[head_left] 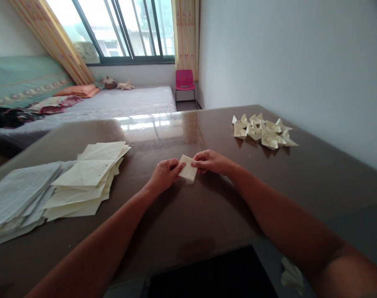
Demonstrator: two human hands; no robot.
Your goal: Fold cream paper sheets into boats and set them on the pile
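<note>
A small square of folded cream paper [188,167] is held between my two hands, just above the brown table. My left hand [167,174] pinches its left corner with the thumb on top. On the opposite side, my right hand [211,161] grips the upper right edge between thumb and fingers. A crease line shows on the paper's face. The fingertips beneath the paper are hidden.
To the left lie a stack of creased cream sheets [85,174] and a pile of greyish sheets [20,190]. Several folded paper pieces with pointed tips [271,134] cluster at the table's [163,140] far right. A bed [138,99] and a pink chair [184,79] stand beyond.
</note>
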